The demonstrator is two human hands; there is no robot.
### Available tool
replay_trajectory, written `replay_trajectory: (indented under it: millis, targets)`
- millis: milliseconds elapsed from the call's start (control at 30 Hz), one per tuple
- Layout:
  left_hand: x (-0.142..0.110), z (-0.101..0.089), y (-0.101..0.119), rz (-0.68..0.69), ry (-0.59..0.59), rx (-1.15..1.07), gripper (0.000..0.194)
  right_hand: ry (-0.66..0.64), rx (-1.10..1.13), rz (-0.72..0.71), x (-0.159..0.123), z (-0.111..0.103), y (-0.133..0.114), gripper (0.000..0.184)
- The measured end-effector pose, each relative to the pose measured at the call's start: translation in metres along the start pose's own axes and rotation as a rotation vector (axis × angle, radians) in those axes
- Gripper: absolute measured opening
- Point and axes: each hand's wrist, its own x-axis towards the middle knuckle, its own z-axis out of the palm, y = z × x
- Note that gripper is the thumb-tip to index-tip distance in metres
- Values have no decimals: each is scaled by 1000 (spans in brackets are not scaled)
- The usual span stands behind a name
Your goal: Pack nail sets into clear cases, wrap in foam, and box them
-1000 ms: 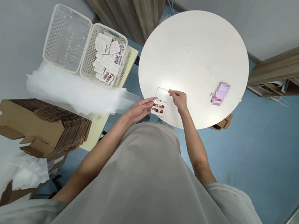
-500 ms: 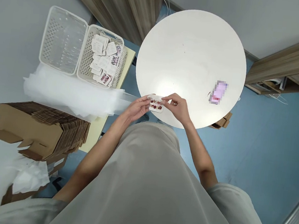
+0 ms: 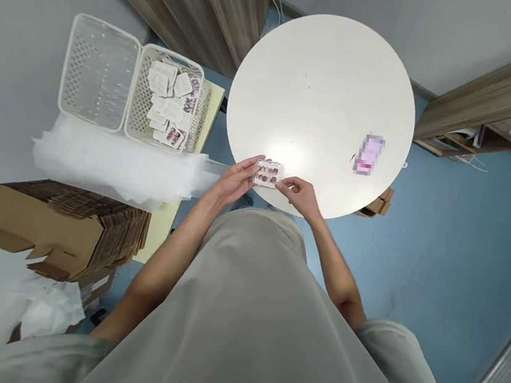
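Note:
A small clear plastic case (image 3: 267, 174) with two rows of dark red and pale press-on nails on a white backing is held over the near edge of the round white table (image 3: 324, 88). Its clear lid lies over the nails. My left hand (image 3: 237, 179) grips the case by its left side, thumb on top and fingers behind. At the lower right corner of the case, my right hand (image 3: 300, 195) pinches the edge between thumb and forefinger, the other fingers curled in.
A white lidded basket (image 3: 127, 132) with several nail cards (image 3: 173, 107) stands open at the left. Below it lie white foam sheets (image 3: 114, 162) and a stack of flat cardboard boxes (image 3: 46, 228). A blurred purple thing (image 3: 369, 154) rests on the table's right side.
My right hand has swung the clear lid down over the nails and moved to the lower right corner of the case. My left hand keeps its hold.

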Motion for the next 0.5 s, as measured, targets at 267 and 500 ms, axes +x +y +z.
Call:
replay_trajectory:
  millis: [267,500]
  targets:
    - [-5,5,6,-24,102,192,70,-74,120,67,8,3,-2,59]
    - [-11,-8,4,-93,171,428,69,-66,89,97,18,8,-2,61]
